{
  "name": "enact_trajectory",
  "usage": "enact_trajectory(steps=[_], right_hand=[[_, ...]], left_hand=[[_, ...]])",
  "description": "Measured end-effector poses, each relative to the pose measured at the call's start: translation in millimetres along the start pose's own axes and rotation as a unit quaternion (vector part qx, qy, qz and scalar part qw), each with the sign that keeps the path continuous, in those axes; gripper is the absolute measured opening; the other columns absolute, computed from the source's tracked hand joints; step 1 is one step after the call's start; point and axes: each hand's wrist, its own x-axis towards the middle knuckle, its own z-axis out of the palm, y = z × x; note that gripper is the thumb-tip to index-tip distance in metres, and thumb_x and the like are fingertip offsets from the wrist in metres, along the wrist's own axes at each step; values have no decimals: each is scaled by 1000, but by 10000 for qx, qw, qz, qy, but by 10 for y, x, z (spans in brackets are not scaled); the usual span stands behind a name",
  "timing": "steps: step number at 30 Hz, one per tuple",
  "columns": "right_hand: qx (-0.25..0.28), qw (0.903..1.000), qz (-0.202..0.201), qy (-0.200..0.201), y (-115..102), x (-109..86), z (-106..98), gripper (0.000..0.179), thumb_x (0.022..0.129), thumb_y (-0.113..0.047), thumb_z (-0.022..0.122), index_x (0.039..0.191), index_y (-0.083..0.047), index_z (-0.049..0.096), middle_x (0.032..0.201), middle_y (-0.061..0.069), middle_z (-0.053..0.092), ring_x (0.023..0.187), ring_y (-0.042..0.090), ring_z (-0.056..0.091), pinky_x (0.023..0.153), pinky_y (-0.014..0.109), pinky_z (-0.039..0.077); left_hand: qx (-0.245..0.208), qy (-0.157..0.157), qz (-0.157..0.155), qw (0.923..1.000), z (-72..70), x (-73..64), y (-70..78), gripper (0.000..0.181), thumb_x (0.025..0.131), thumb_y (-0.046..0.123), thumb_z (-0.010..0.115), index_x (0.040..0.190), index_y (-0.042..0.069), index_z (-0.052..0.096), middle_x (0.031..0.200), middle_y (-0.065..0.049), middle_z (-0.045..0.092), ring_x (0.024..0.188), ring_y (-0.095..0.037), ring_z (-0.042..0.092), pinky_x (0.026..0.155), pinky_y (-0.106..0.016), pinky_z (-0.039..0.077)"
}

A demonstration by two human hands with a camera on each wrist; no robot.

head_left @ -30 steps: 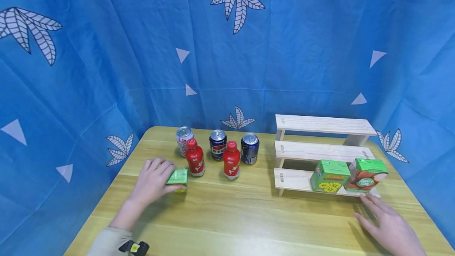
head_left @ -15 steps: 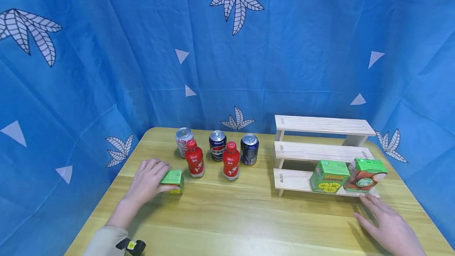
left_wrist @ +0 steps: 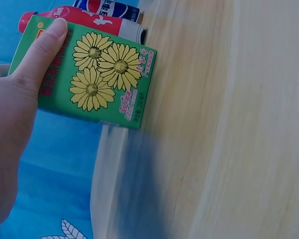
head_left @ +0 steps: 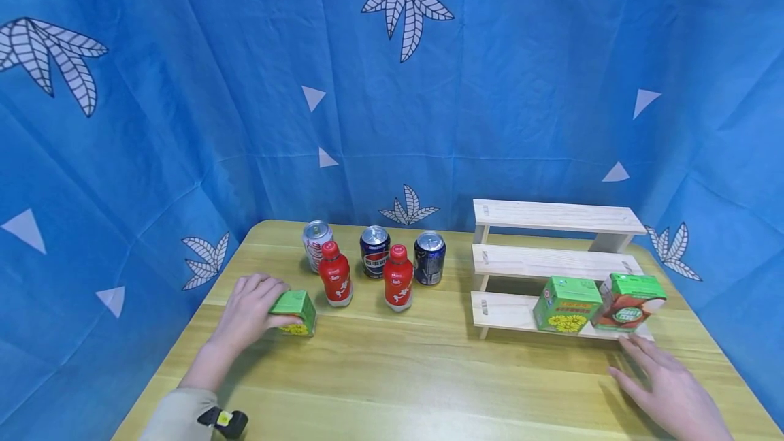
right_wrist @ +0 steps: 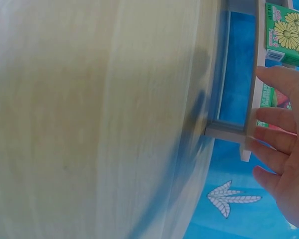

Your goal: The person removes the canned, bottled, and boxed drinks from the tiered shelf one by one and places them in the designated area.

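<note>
My left hand [head_left: 248, 312] grips a green drink carton with yellow flowers [left_wrist: 97, 69], its thumb lying across the printed face in the left wrist view. In the head view that carton stands at the table's left side. On the right, my right hand [head_left: 670, 386] is held with its fingers spread, fingertips right at the front edge of the wooden shelf's lowest step [head_left: 508, 310]. Above those fingers, a second flower-printed green carton [head_left: 566, 305] and a green carton with a reddish-brown fruit picture [head_left: 631, 301] stand on that step.
Two red bottles [head_left: 335, 276] stand right of the left hand's carton. Behind them are a white-and-red can [head_left: 316, 247] and two dark blue cans [head_left: 430, 258]. The three-step wooden shelf [head_left: 557, 215] stands at the back right, before a blue curtain [head_left: 392, 101].
My left hand and its carton have shifted slightly left, away from the near red bottle, and the carton has turned a little. The right hand has stayed put.
</note>
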Motion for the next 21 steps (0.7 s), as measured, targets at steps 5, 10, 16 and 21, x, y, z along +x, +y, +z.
enact_trajectory(steps=[5,10,16,21], right_hand=[[-1,10000,-13,3,-5,3,-13,68,81,-37,77,126,9,58,127,37,54,110,55,52,85,63,44],[22,10000,-11,-39,-13,6,-12,68,81,-37,76,126,10,57,127,37,53,110,56,52,85,64,44],[16,10000,24,-91,-11,-2,-4,69,82,-40,75,127,9,57,127,37,53,110,56,52,84,64,44],[-9,10000,25,-31,-2,-16,6,68,81,-40,76,126,9,58,127,36,54,110,55,52,83,64,44]], left_hand=[[-34,-164,-158,9997,-1,11,-20,72,73,74,60,103,10,69,97,-4,69,92,-25,52,76,-39,37],[-14,-332,-215,9992,-7,43,-40,67,66,67,71,105,12,69,97,-3,70,92,-23,52,75,-38,36],[14,-499,-258,9984,-21,64,-53,65,61,63,76,104,14,70,96,-1,70,93,-21,52,76,-38,36],[11,-632,-375,9973,-28,73,-47,66,61,63,78,105,14,70,97,-1,70,93,-21,52,77,-38,36]])
